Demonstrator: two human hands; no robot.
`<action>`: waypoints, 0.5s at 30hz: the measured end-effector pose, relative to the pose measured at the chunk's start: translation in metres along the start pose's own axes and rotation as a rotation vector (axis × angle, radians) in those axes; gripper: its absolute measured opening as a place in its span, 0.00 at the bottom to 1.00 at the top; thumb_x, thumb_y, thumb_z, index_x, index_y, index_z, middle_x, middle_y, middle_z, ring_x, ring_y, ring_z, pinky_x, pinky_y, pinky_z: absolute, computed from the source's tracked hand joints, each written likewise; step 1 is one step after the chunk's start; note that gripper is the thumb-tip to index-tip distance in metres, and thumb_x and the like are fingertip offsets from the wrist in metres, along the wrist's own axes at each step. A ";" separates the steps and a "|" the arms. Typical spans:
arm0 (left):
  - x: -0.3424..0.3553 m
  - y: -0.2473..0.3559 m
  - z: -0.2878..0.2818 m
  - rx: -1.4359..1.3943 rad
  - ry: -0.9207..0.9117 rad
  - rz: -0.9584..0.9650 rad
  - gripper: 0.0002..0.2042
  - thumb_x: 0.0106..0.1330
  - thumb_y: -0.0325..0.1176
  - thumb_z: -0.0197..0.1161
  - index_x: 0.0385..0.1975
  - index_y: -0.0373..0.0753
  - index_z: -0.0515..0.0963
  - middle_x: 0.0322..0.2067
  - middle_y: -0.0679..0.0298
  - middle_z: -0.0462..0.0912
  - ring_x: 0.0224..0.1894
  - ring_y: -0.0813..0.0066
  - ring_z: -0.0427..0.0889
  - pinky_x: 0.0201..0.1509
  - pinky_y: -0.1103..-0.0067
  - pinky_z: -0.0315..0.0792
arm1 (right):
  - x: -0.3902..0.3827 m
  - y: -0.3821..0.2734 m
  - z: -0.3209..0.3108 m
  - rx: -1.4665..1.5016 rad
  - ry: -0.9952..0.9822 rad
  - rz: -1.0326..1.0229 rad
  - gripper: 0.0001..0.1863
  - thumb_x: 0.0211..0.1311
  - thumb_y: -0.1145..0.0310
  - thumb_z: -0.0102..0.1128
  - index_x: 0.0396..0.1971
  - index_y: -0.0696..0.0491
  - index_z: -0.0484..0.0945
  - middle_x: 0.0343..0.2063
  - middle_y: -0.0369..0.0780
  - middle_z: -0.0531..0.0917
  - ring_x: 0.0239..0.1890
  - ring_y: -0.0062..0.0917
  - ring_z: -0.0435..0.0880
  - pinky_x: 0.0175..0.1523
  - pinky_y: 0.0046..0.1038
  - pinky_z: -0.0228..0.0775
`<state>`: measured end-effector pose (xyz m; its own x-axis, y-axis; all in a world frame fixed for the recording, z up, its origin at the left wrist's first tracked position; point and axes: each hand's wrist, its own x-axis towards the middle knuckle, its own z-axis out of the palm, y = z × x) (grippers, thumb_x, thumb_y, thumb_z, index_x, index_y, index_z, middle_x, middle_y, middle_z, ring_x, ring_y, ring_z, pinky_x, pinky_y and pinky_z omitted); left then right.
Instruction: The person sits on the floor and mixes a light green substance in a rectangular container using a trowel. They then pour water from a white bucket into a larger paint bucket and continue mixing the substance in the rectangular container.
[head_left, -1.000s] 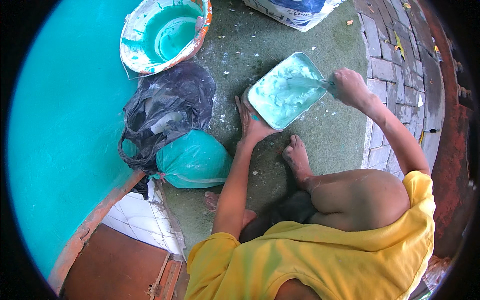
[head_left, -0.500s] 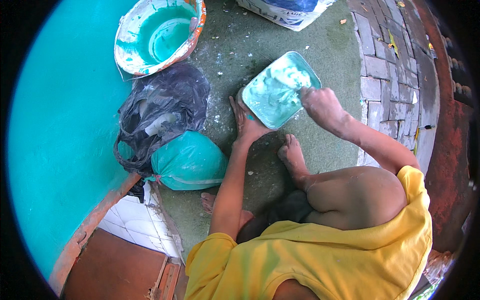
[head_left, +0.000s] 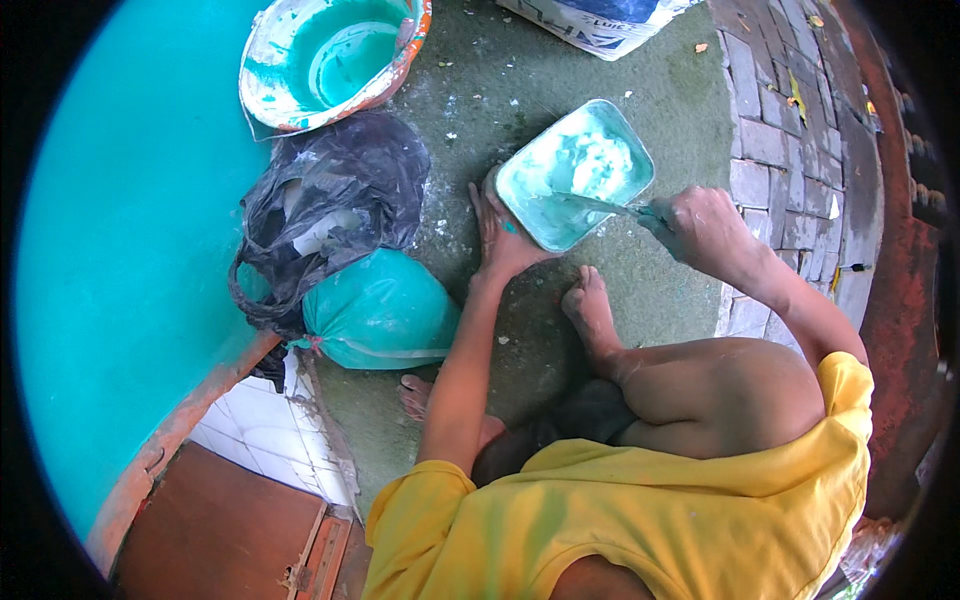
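Observation:
A pale turquoise rectangular tray [head_left: 520,185] holding white and turquoise paste lies on the rough floor in front of me. My left hand [head_left: 500,235] rests flat against its near left edge. My right hand [head_left: 700,225] grips the handle of a flat scraper [head_left: 600,205], whose blade reaches into the paste. I squat over the floor with my bare right foot [head_left: 590,310] just below the tray.
A round bucket [head_left: 330,55] smeared with turquoise paint stands at the top left. Below it lie a black plastic bag [head_left: 330,210] and a tied turquoise bag [head_left: 375,310]. A turquoise wall [head_left: 110,220] runs along the left, brick paving [head_left: 780,130] on the right, a white sack [head_left: 600,20] at top.
My right hand has come back toward me from the tray's far right corner and now draws the scraper through the paste. The left hand stays on the tray's edge.

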<state>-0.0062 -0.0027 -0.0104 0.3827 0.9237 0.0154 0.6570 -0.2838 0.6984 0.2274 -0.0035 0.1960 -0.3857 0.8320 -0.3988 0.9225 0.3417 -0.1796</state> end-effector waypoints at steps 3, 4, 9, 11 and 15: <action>0.002 0.004 -0.002 0.115 -0.051 0.033 0.68 0.27 0.61 0.76 0.63 0.29 0.37 0.62 0.44 0.49 0.68 0.49 0.49 0.70 0.48 0.31 | 0.013 0.010 0.017 0.060 -0.001 -0.006 0.16 0.61 0.61 0.55 0.20 0.58 0.77 0.17 0.47 0.78 0.22 0.42 0.81 0.27 0.39 0.74; 0.003 0.005 0.000 0.085 -0.044 0.039 0.68 0.27 0.61 0.76 0.63 0.29 0.37 0.62 0.45 0.49 0.67 0.49 0.50 0.70 0.48 0.31 | 0.021 0.019 0.032 0.058 -0.009 -0.009 0.17 0.61 0.60 0.55 0.20 0.58 0.77 0.17 0.47 0.78 0.23 0.42 0.81 0.28 0.39 0.74; -0.001 -0.005 0.004 -0.060 -0.073 -0.029 0.67 0.27 0.61 0.76 0.62 0.29 0.38 0.62 0.45 0.49 0.67 0.49 0.50 0.70 0.47 0.32 | 0.052 0.042 0.035 0.001 -0.019 0.029 0.18 0.62 0.58 0.54 0.20 0.56 0.78 0.20 0.46 0.80 0.23 0.41 0.82 0.28 0.38 0.75; -0.001 -0.003 0.001 -0.098 -0.026 -0.018 0.68 0.27 0.60 0.76 0.62 0.29 0.37 0.62 0.45 0.49 0.67 0.49 0.50 0.70 0.47 0.32 | 0.049 0.047 0.028 -0.062 0.022 0.028 0.16 0.61 0.59 0.55 0.21 0.54 0.79 0.19 0.45 0.80 0.23 0.39 0.81 0.27 0.38 0.74; -0.002 -0.009 0.007 -0.057 -0.067 0.001 0.68 0.28 0.59 0.76 0.62 0.29 0.35 0.63 0.45 0.48 0.67 0.49 0.50 0.70 0.46 0.33 | 0.032 0.045 -0.004 -0.186 0.040 0.055 0.10 0.60 0.62 0.56 0.26 0.52 0.79 0.19 0.42 0.79 0.23 0.35 0.81 0.26 0.37 0.72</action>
<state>-0.0084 -0.0037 -0.0213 0.4270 0.9037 -0.0307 0.6194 -0.2676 0.7381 0.2567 0.0406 0.1783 -0.3371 0.8672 -0.3666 0.9302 0.3668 0.0124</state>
